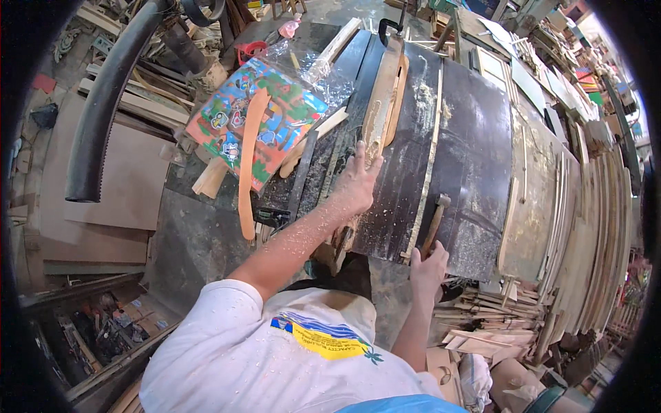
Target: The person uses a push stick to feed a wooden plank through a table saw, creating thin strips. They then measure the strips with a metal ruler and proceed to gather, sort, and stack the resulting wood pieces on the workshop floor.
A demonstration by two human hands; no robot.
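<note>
Dark worktable [475, 151], dusty. Left hand [355, 186], fingers spread, on wooden strip [385, 86]; right hand [430, 267] holding hammer [434, 224] by handle, near edge.

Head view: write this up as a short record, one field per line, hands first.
Left hand: laid on the near part of a long wooden strip
Right hand: holding a wooden-handled hammer near the handle's end, head pointing away from the person
Clamp: black screw clamp at the strip's far end
Work surface: dark tabletop, scattered with pale wood dust and shavings
Left of the strip: curved orange-brown wooden piece across a colourful picture-printed sheet
Far right: stacked long boards
</note>
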